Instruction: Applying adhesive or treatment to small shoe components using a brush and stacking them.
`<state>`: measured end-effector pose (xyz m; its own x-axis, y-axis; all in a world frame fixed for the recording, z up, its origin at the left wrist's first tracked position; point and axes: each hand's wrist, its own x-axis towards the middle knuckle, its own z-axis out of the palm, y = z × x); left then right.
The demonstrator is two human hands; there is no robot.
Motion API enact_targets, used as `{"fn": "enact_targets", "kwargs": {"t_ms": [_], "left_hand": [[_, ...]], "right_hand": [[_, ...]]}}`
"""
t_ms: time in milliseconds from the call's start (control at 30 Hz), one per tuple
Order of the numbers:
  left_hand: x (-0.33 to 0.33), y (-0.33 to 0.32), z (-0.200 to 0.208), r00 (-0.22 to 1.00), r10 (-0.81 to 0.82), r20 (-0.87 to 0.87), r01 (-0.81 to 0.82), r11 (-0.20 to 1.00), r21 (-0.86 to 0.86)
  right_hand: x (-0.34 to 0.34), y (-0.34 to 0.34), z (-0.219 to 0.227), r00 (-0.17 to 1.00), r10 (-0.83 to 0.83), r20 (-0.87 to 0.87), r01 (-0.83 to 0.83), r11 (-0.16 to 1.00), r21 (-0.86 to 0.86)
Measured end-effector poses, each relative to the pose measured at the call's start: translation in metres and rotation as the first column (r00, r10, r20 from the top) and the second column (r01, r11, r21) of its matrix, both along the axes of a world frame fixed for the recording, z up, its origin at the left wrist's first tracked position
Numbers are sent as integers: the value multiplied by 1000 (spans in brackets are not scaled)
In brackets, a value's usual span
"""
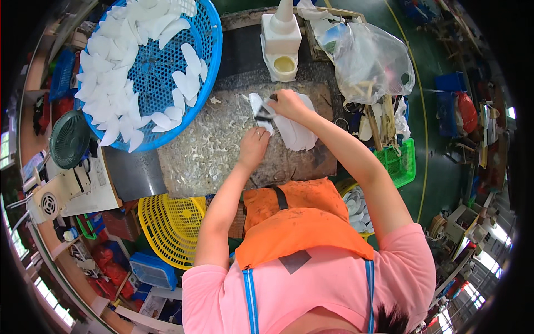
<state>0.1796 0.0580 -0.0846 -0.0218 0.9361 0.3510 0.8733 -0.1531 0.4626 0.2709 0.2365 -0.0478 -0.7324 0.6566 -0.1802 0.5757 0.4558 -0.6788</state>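
At the middle of the worn board, my left hand pinches the near end of a white insole-shaped piece. My right hand is closed round a dark, flat brush-like tool, which lies across that piece. Its exact kind is blurred. Close under my right wrist rests a fanned pile of white pieces of similar shape. Beyond my hands stands a white dispenser with a tapered top and a round opening of yellowish liquid.
A big blue basket with many white pieces stands at the far left. Clear plastic bags lie far right, above a green basket. Yellow baskets flank my orange apron. A green fan is at left.
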Motion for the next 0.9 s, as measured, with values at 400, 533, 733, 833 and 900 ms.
{"fn": "enact_targets", "kwargs": {"t_ms": [400,533,733,833,900], "left_hand": [[-49,42,9,917,298,264,-257,950,-179],[-86,89,0,887,282,365,-112,900,-422],[-63,103,22,984,177,-21,-162,843,-513],[-62,100,24,974,223,-44,-216,847,-486],[-65,96,26,963,255,-90,-267,845,-463]], "right_hand": [[-12,-3,4,951,308,-19,-282,891,355],[18,-36,4,917,399,29,-379,843,381],[65,-80,-3,872,488,-39,-440,815,378],[78,-94,3,869,490,-72,-459,851,254],[72,-86,19,875,472,-108,-454,877,156]]}}
